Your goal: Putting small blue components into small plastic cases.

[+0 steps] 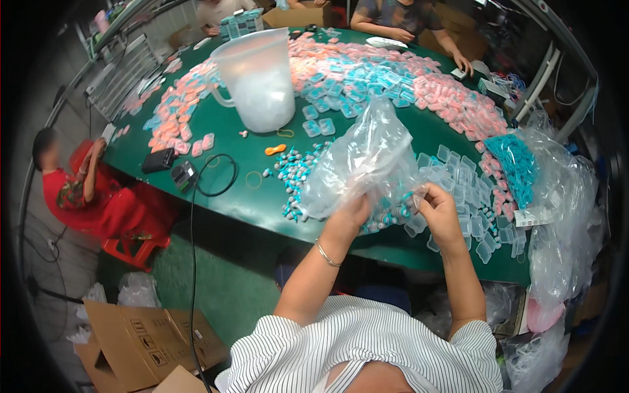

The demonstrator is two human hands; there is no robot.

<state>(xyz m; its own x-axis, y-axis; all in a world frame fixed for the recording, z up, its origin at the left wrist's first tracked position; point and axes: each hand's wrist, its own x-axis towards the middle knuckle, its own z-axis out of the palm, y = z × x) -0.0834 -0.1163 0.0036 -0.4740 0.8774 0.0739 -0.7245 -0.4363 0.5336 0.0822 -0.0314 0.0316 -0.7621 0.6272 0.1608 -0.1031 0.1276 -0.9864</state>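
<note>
Striped top (360, 334) of the person lies nearest, before the green desk (259, 213). From left to right: a translucent jug (262, 92), far; scattered teal-and-grey pieces (296, 171); the left hand (357, 208) at the clear plastic bag (367, 154), its fingers partly hidden, so the grip's closure cannot be told; the bag itself, over the desk's near middle; the right hand (438, 213), its grip pinched on the bag's edge; clear cases (452, 173). The film is probably light, limp and slippery, best held by a gathered edge.
</note>
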